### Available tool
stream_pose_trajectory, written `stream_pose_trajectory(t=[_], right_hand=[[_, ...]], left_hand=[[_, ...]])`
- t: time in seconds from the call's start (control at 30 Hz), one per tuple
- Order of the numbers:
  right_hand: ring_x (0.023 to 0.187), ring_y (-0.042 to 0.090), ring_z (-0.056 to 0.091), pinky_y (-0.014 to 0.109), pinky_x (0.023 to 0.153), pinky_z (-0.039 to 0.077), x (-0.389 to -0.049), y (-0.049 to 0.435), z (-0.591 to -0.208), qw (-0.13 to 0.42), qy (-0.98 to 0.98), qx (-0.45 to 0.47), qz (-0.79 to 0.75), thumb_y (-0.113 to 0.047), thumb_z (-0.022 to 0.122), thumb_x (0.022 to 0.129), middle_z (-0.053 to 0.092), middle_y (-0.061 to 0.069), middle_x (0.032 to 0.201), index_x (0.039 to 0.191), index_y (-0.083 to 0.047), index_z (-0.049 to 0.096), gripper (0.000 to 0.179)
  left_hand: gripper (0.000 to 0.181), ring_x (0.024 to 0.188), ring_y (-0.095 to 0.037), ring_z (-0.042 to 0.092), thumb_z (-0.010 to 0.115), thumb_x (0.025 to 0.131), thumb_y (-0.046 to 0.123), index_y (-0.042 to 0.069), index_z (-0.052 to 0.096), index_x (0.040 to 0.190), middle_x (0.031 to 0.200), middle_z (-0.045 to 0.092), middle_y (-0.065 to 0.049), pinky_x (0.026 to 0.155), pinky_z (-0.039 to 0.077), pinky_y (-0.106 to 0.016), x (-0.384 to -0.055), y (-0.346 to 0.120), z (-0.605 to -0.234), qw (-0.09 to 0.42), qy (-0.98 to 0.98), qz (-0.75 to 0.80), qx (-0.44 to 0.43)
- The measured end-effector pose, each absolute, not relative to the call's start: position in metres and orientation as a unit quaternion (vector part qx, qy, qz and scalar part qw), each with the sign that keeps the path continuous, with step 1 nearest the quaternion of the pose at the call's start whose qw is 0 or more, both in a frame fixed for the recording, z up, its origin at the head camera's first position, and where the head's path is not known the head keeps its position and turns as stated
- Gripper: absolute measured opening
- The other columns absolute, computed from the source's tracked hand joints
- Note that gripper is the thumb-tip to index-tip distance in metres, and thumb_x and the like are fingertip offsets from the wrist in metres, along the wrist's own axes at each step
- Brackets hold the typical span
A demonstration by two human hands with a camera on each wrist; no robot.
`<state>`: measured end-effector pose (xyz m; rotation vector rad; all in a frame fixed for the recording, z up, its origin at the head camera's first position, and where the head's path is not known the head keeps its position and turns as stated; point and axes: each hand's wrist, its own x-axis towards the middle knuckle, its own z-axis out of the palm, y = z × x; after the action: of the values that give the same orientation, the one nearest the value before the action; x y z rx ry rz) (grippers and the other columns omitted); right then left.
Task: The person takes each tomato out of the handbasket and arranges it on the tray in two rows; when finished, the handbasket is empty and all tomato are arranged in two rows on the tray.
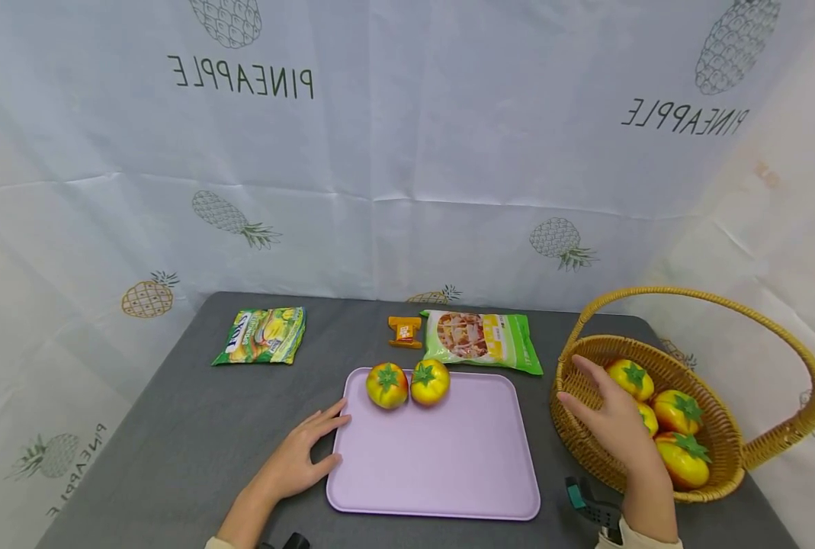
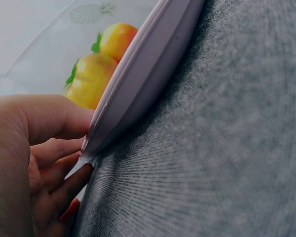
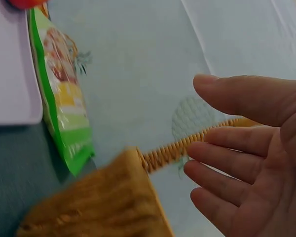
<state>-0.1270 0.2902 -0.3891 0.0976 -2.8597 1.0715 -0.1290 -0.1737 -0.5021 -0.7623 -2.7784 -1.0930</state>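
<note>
A: What's biggest?

B: The pale cloth [image 1: 407,137], printed with pineapples, hanging beyond the tray [image 1: 441,465]. Then the dark grey table [image 1: 174,457] under the tray.

A: After those?

B: The basket [image 1: 572,435], woven, right of the tray, with its handle arching up. Then the tray itself, lilac.

A: And the bags?

B: The green bag [image 1: 479,339] lies just beyond the tray's far edge; I can't tell whether they touch. The yellow-green pack [image 1: 264,335] sits well apart, past the tray's far left corner.

A: What are the hands doing?

B: The right hand [image 1: 609,415], right of the tray, is over the basket's tray-side part, fingers nearly straight, thumb wide of them, holding nothing. The left hand [image 1: 297,456] rests thumb and fingertips on the tray's left rim, fingers loosely spread.

A: Where's the fruit?

B: Two yellow-red fruits [image 1: 387,386] with green tops stand side by side in the tray's far left corner. At least four more lie in the basket.

A: Smallest?

B: The orange packet [image 1: 405,332], beyond the tray's far edge, beside the green bag's left end.
</note>
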Motion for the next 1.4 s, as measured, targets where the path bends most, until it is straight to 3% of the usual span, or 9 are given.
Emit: stream_pose_trajectory(t=[0.37,0.73,1.23,1.4], right_hand=[[0.123,0.057,0.034,0.068,0.09,0.035,-0.116,0.333,-0.394,-0.027,-0.955,-0.015,0.296,-0.046,0.055,0.092,0.032,0.034,0.143,0.148,0.001,0.022,0.081],[0.117,0.063,0.035,0.069,0.083,0.039,-0.114,0.352,-0.398,-0.065,-0.967,-0.035,0.245,-0.047,0.053,0.092,0.028,0.041,0.14,0.147,0.005,0.019,0.083],[0.12,0.064,0.027,0.071,0.089,0.034,-0.117,0.365,-0.404,-0.097,-0.962,-0.078,0.244,-0.052,0.053,0.091,0.02,0.042,0.142,0.147,0.008,0.014,0.091],[0.119,0.065,0.028,0.07,0.089,0.035,-0.118,0.368,-0.407,-0.096,-0.963,-0.085,0.238,-0.045,0.057,0.091,0.022,0.043,0.141,0.147,0.008,0.016,0.087]], left_hand=[[0.053,0.129,-0.027,0.048,0.068,0.075,0.014,0.013,0.06,0.128,0.145,0.046,-0.004,0.104,0.036,-0.053,-0.13,-0.173,-0.507,0.066,-0.895,-0.348,-0.27],[0.052,0.132,-0.023,0.046,0.068,0.078,0.017,0.015,0.059,0.129,0.148,0.043,0.001,0.106,0.035,-0.054,-0.13,-0.175,-0.504,0.041,-0.898,-0.354,-0.257],[0.052,0.132,-0.024,0.046,0.068,0.077,0.016,0.014,0.06,0.129,0.148,0.043,0.0,0.106,0.035,-0.054,-0.129,-0.175,-0.504,0.039,-0.898,-0.357,-0.255],[0.052,0.132,-0.024,0.046,0.068,0.077,0.016,0.014,0.06,0.129,0.148,0.043,0.0,0.106,0.034,-0.054,-0.129,-0.174,-0.504,0.037,-0.897,-0.359,-0.254]])
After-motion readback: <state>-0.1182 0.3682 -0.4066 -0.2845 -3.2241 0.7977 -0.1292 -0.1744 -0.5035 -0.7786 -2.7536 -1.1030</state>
